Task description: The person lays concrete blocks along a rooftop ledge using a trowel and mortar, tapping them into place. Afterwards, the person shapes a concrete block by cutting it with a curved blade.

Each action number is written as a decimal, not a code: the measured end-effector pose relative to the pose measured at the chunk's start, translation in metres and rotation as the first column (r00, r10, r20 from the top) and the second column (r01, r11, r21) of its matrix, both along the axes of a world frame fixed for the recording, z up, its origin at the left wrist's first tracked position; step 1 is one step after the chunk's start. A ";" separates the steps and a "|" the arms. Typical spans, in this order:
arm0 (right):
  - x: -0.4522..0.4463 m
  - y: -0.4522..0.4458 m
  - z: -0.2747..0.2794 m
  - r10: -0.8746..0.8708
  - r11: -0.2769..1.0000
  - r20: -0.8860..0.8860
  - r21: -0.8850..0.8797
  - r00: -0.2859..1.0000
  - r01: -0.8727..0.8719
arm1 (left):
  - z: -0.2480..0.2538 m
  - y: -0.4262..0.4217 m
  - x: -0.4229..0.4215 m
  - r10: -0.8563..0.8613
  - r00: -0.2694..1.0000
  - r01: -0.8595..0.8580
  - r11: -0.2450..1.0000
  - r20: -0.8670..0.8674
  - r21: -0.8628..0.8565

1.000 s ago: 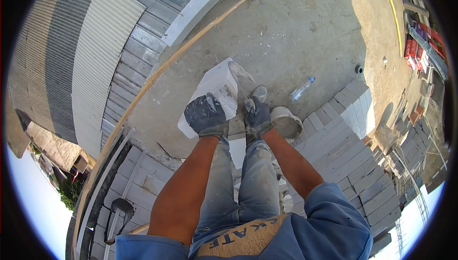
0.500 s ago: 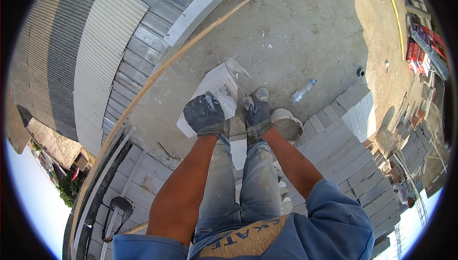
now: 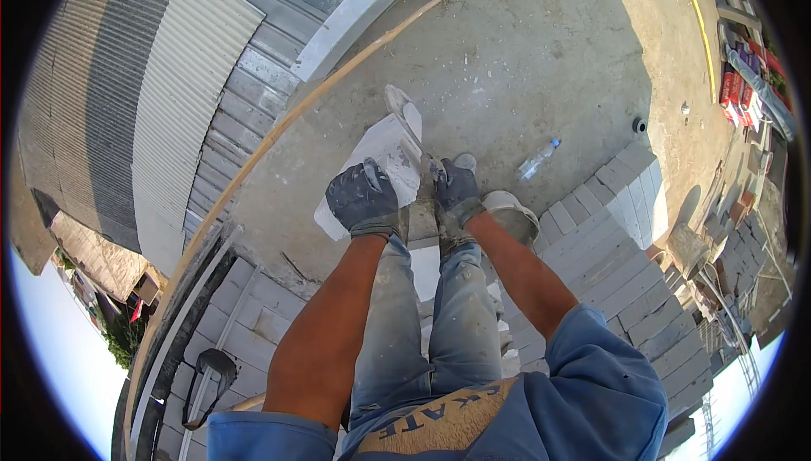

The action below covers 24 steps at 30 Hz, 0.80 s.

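My left hand [image 3: 363,199], in a dark work glove, grips a white lightweight concrete block [image 3: 372,147] held tilted in front of my legs. A grey smear that looks like mortar [image 3: 394,98] is at the block's far end. My gloved right hand [image 3: 456,186] is closed round the handle of a trowel, whose blade [image 3: 412,123] lies along the block's right side near the far end. The trowel's handle is mostly hidden by the glove. Beside my right wrist stands a round bucket [image 3: 528,229] with grey mix in it.
A clear plastic bottle [image 3: 539,159] lies on the concrete floor [image 3: 507,64]. Rows of grey blocks [image 3: 591,267] stand to the right. A long wooden pole [image 3: 296,114] runs along the left edge, beside corrugated roofing [image 3: 190,64]. A dark bag-like object [image 3: 215,368] is at lower left.
The trowel has shifted up and left, its blade turning against the block's far end. My right hand has turned slightly; my left hand keeps hold of the block.
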State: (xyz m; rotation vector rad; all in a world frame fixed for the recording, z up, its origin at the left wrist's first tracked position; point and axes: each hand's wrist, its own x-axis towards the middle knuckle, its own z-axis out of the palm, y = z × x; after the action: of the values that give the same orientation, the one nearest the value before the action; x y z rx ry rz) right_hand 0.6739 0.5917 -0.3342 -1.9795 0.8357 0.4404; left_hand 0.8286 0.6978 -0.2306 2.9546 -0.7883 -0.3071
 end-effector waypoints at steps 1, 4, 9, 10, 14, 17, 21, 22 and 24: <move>0.005 -0.001 0.011 -0.107 0.994 0.101 -0.007 0.989 0.108 | -0.003 -0.001 0.002 0.002 1.000 -0.002 1.000 0.006 -0.004; 0.000 0.008 -0.017 -0.159 0.987 0.061 0.002 0.985 0.159 | 0.003 0.000 -0.001 0.040 0.995 -0.034 0.998 -0.092 0.060; 0.005 0.000 -0.020 -0.158 0.987 0.054 -0.033 0.986 0.160 | 0.000 0.000 -0.001 0.023 0.998 -0.020 0.998 -0.059 0.064; 0.006 0.002 -0.028 -0.106 0.993 0.018 -0.047 0.994 0.107 | -0.004 -0.001 0.000 0.021 0.998 -0.018 0.998 -0.055 0.065; 0.004 -0.007 -0.040 -0.080 0.993 -0.105 0.082 0.991 0.089 | -0.002 -0.006 0.002 -0.014 1.000 0.016 0.995 -0.021 0.099; -0.005 -0.006 -0.002 -0.232 0.972 0.100 0.053 0.968 0.228 | -0.004 -0.004 0.000 -0.008 0.999 0.013 0.990 -0.038 0.140; -0.002 -0.009 -0.033 -0.087 0.995 -0.001 -0.048 0.996 0.086 | 0.003 -0.007 -0.005 -0.010 1.000 0.010 0.983 -0.002 0.184; 0.001 -0.018 -0.030 -0.105 0.994 0.007 0.000 0.994 0.105 | -0.002 -0.010 -0.002 -0.012 1.000 0.010 0.985 0.010 0.173; -0.006 -0.010 -0.018 -0.121 0.989 -0.017 0.078 0.992 0.122 | -0.009 0.002 -0.006 -0.039 0.998 0.035 0.996 0.050 0.080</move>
State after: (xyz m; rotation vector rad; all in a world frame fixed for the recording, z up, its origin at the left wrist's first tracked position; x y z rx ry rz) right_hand 0.6680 0.5818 -0.3525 -1.8434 0.9275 0.4088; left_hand 0.8222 0.7001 -0.2395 3.0360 -0.8566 -0.2712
